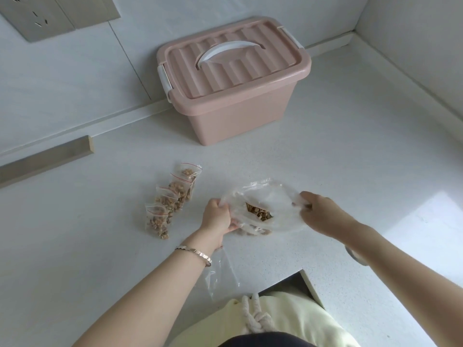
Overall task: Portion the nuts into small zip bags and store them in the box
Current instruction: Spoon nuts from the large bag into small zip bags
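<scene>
While fingers of left hand [217,217] and right hand [318,212] pinch bag [271,196] edges, box [235,116] stands well apart.

Wall socket [37,18], wooden strip [45,160], white countertop [325,159], pale drawstring garment [288,319].

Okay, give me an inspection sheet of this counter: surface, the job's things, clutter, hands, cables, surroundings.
Surface: white speckled countertop, no spilled nuts seen.
Job's things: pink plastic storage box at the back, ribbed lid on; row of small clear zip bags filled with nuts; large clear plastic bag with nuts still inside.
Clutter: flat empty clear plastic sheet or bag near the front edge.
Hands: left hand and right hand each grip an edge of the large bag.
Cables: nothing seen.
Surroundings: grey wall socket panel upper left; white walls meet behind the box.
</scene>
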Tool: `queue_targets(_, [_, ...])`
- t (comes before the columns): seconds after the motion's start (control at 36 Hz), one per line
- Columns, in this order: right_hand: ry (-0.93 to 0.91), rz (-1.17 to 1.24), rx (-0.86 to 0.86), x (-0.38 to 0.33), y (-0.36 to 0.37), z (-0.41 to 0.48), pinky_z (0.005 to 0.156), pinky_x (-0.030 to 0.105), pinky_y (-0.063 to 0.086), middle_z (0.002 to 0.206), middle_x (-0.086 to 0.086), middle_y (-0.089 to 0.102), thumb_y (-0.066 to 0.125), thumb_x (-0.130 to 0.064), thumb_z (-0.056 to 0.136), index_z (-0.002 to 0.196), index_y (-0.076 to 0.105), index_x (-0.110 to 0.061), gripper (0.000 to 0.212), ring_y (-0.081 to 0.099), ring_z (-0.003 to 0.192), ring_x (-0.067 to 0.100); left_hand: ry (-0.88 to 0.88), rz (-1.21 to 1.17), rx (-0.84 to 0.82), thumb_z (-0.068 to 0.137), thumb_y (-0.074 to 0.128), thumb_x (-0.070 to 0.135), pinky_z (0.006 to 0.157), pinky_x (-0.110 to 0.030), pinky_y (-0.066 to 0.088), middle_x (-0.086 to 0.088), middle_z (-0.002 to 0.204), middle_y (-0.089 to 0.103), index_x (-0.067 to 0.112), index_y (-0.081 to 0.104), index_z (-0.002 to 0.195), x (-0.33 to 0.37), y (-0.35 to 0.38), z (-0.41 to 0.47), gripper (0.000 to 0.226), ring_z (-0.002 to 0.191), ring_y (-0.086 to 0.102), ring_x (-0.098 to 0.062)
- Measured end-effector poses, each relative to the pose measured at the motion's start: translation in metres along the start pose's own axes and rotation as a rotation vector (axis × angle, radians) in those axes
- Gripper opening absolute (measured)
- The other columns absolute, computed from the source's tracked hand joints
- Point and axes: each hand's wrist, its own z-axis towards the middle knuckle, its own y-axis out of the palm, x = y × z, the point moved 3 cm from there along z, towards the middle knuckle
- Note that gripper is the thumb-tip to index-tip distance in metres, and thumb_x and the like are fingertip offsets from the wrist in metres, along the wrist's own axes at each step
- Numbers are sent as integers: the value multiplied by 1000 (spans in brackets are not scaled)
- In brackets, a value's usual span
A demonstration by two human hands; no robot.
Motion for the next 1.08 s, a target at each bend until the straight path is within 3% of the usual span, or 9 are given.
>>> queue_targets(0.17, [-30, 90, -126, -20, 7, -21, 88, 31, 42, 121, 2, 57, 20, -75, 75, 129, 46, -20, 82, 56, 104, 20, 162, 339, -37, 95, 43, 16, 67, -40, 54, -4, 74, 54, 14, 47, 100, 3, -9, 3, 7, 59, 52, -16])
queue_targets(0.28, [8, -23, -58, -23, 11, -17, 75, 29, 49, 85, 2, 67, 20, -60, 91, 111, 62, -21, 60, 62, 74, 15, 430, 603, 82, 92, 52, 19, 54, -22, 41, -2, 86, 51, 19, 34, 121, 12, -15, -8, 34, 67, 53, -15])
queue_targets(0.39, [-28, -160, 199, -29, 19, -13, 41, 20, 29, 48, -3, 41, 38, -35, 98, 70, 56, -16, 37, 33, 40, 11, 641, 673, 66, 87, 61, 23, 62, -6, 39, -2, 120, 33, 20, 44, 112, 6, -2, -23, 31, 88, 49, -7])
queue_targets(0.44, [-88, -201, 296, -32, 25, -10, 40, 22, 32, 56, 0, 52, 43, -24, 95, 94, 57, -19, 14, 40, 43, 13, 612, 697, 3, 85, 63, 31, 72, -4, 33, -6, 132, 28, 20, 51, 106, -6, 7, -24, 26, 114, 42, -15])
queue_targets(0.53, [-186, -293, 268, -38, 40, -6, 41, 23, 35, 91, 5, 58, 45, -8, 89, 133, 36, -24, 47, 49, 52, 19, 424, 679, -25, 83, 64, 41, 84, -17, 38, -8, 137, 24, 22, 53, 116, -22, 14, -23, 39, 128, 35, -24])
queue_targets(0.67, [-367, -546, 64, -41, 59, -7, 46, 24, 34, 126, 8, 39, 52, 5, 82, 131, 44, -23, 57, 54, 57, 20, 307, 767, -22, 86, 62, 21, 80, -22, 47, -8, 132, 32, 15, 39, 135, -37, 21, -20, 54, 116, 47, -24])
queue_targets(0.83, [-292, -776, -108, -24, 61, 3, 46, 23, 36, 128, 5, 32, 46, 4, 86, 129, 43, -15, 48, 31, 49, 12, 482, 892, -107, 86, 49, -6, 97, -28, 44, -4, 130, 38, 13, 41, 136, -42, 13, -20, 55, 121, 42, -21])
queue_targets(0.97, [-216, -763, -180, -1, 62, 5, 48, 18, 38, 127, 3, 31, 44, -16, 93, 118, 49, -10, 27, 46, 60, 10, 642, 1033, -49, 84, 45, -9, 82, -22, 49, -1, 139, 32, 26, 56, 121, -37, -3, -15, 52, 128, 33, -17])
queue_targets(1.08, [-241, -690, -206, 16, 64, -3, 73, 22, 47, 126, -1, 34, 50, -45, 89, 128, 44, -15, 50, 56, 92, 13, 574, 1104, -64, 86, 46, -7, 94, -27, 46, 1, 145, 30, 21, 56, 125, -42, -13, -9, 50, 132, 28, -17])
